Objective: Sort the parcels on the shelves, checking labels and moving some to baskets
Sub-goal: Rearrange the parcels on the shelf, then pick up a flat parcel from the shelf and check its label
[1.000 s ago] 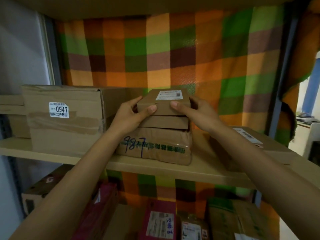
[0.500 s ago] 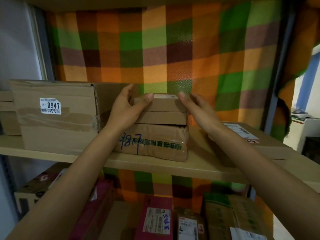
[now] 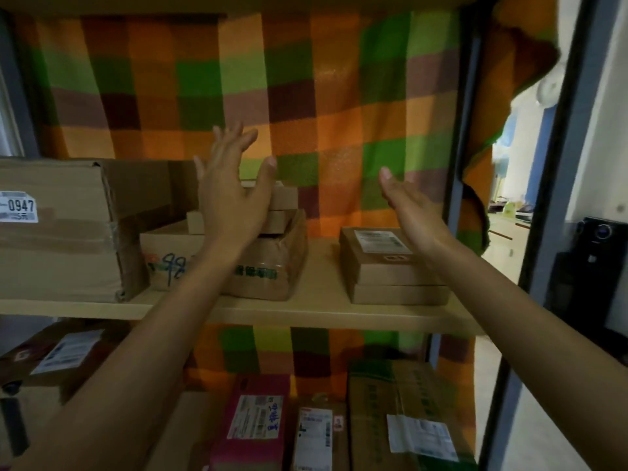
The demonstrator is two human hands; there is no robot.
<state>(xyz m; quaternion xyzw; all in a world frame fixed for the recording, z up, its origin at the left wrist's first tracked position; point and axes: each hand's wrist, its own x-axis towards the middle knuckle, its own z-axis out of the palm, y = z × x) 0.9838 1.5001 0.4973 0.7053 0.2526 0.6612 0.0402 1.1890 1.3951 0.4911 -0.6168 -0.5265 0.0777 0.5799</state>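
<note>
Two small flat cardboard boxes (image 3: 283, 198) are stacked on a taped brown parcel (image 3: 268, 266) with blue handwriting, in the middle of the wooden shelf (image 3: 319, 311). My left hand (image 3: 231, 195) hovers in front of that stack with its fingers spread straight and holds nothing. My right hand (image 3: 411, 209) is raised to the right with straight fingers, above a stack of two flat boxes (image 3: 384, 266) whose top carries a white label. It also holds nothing.
A large carton labelled 0947 (image 3: 57, 226) fills the shelf's left end. A checked orange and green cloth (image 3: 306, 90) hangs behind. Below sit a pink parcel (image 3: 255, 423), a narrow labelled box (image 3: 316, 436), a brown carton (image 3: 404, 413) and another box (image 3: 57, 355). A metal upright (image 3: 537, 232) stands at right.
Both hands have let go of the small top box, which now lies on the stack. The left hand has lifted with spread fingers; the right has moved right, toward the other stack.
</note>
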